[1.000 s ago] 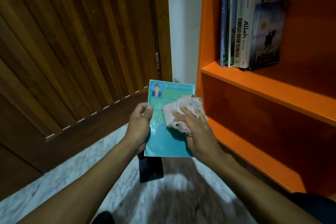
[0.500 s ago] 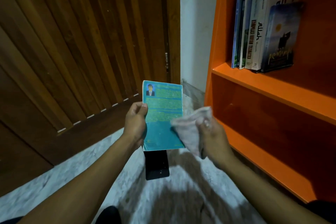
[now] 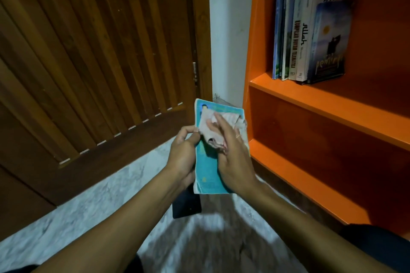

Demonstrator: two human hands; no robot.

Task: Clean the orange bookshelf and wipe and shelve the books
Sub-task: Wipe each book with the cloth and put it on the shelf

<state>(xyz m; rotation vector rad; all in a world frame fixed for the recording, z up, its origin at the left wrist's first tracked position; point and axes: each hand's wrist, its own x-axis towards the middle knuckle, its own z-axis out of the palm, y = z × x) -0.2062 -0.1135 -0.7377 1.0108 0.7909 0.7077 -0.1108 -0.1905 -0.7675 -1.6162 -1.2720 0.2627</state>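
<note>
Gripping the teal book [image 3: 207, 168], left hand [image 3: 184, 157] steadies it; right hand [image 3: 233, 157] seemingly presses cloth [image 3: 213, 131] onto it

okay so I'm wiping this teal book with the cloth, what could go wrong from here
The left hand pinches the teal book only along one edge, so pressure from the right hand and cloth might twist it loose. If it drops, it could land on the dark phone-like object on the floor below.
</note>
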